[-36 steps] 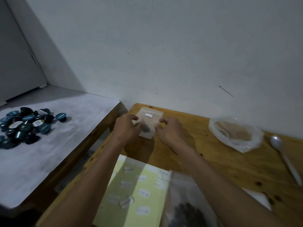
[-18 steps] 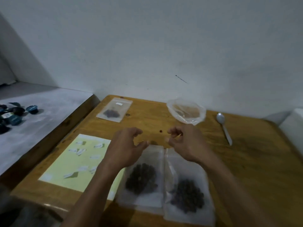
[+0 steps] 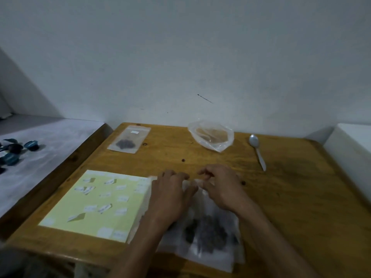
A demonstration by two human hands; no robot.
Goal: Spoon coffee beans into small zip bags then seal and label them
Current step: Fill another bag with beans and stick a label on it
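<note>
Two clear zip bags with dark coffee beans (image 3: 208, 231) lie side by side at the wooden table's front edge. My left hand (image 3: 170, 195) and my right hand (image 3: 220, 189) sit close together at the top edge of these bags, fingers curled, pinching the top strip of a zip bag (image 3: 193, 183) between them. A sealed, labelled bag of beans (image 3: 128, 139) lies at the far left corner. The metal spoon (image 3: 257, 150) lies at the far right. A yellow label sheet (image 3: 96, 203) with white stickers is left of my hands.
A crumpled open plastic bag (image 3: 211, 137) sits near the wall. Loose beans (image 3: 183, 160) lie on the wooden table (image 3: 301, 197). Dark coffee capsules (image 3: 12, 151) are on the grey table at left. A white box (image 3: 353, 141) stands at right.
My hands left the labelled bag at the far left corner, came back to the two filled bags in front, and lowered onto their top edge. The view swung right.
</note>
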